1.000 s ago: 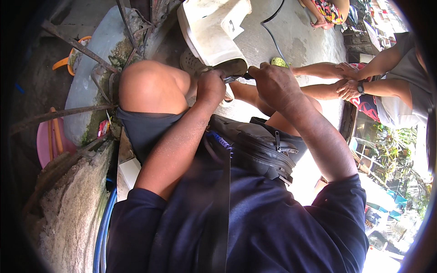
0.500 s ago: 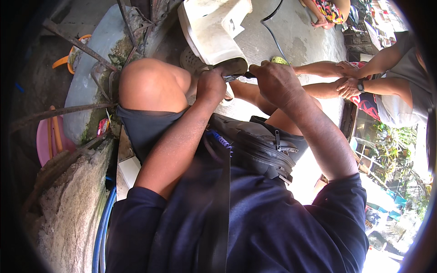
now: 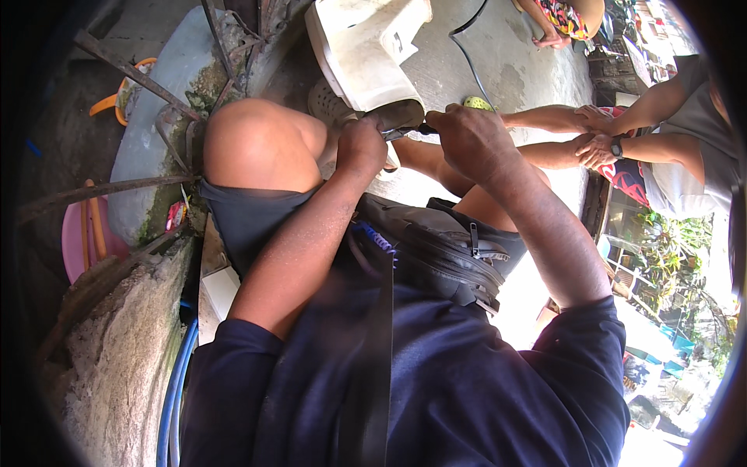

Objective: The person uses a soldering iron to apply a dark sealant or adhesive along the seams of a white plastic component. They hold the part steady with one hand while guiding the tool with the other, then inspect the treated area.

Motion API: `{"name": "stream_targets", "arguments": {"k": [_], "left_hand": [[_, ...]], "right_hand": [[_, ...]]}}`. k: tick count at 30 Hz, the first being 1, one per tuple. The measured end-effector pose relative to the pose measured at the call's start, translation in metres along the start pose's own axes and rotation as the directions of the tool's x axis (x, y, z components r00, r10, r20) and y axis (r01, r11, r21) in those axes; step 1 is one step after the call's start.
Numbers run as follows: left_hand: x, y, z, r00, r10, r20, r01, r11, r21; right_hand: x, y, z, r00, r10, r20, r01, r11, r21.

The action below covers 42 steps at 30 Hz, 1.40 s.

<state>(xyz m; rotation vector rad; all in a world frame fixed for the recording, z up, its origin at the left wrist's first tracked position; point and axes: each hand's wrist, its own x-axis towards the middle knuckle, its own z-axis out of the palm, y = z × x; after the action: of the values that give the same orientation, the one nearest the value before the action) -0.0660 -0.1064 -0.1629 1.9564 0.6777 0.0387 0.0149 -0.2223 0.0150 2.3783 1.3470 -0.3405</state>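
Observation:
My left hand [image 3: 362, 146] is closed at the near end of a large cream plastic piece [image 3: 354, 58]. Its fingers are wrapped around a small dark piece with a greyish edge [image 3: 394, 133]. The dark piece's kind cannot be made out. A dark, rounded surface [image 3: 403, 114] shows at the plastic's end, just above the fingers. To the right, my right hand [image 3: 473, 146] is also closed. A short black part [image 3: 425, 128] sticks out of it toward the left hand, and the rest is hidden in the fist. Both hands are held between my knees.
A black waist bag [image 3: 420, 241] lies across my lap. Rusty metal bars [image 3: 117, 194] and a rough concrete block [image 3: 128, 350] stand at my left. A black cable [image 3: 463, 58] runs along the concrete floor. On the right, another person sits with clasped hands [image 3: 597, 148].

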Motion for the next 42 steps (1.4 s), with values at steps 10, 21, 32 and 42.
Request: {"name": "stream_targets", "arguments": {"k": [10,21,32,42], "left_hand": [[0.000,0.001,-0.005,0.998,0.008,0.062,-0.009,1.000,0.015],[0.001,0.001,-0.004,0.996,-0.027,0.083,0.025,0.999,0.022],[0.002,0.004,-0.005,0.996,-0.030,0.086,0.023,0.996,0.084],[0.004,0.006,-0.007,0.991,-0.067,0.116,0.056,0.994,0.096]], "right_hand": [[0.002,-0.001,-0.009,0.989,0.034,0.142,-0.032,0.999,-0.011],[0.000,0.002,-0.006,0.990,0.030,0.134,-0.033,0.999,0.025],[-0.011,-0.002,0.002,0.999,0.041,-0.003,-0.040,0.991,0.124],[-0.016,-0.004,-0.001,0.999,0.054,-0.005,-0.053,0.990,0.134]]}}
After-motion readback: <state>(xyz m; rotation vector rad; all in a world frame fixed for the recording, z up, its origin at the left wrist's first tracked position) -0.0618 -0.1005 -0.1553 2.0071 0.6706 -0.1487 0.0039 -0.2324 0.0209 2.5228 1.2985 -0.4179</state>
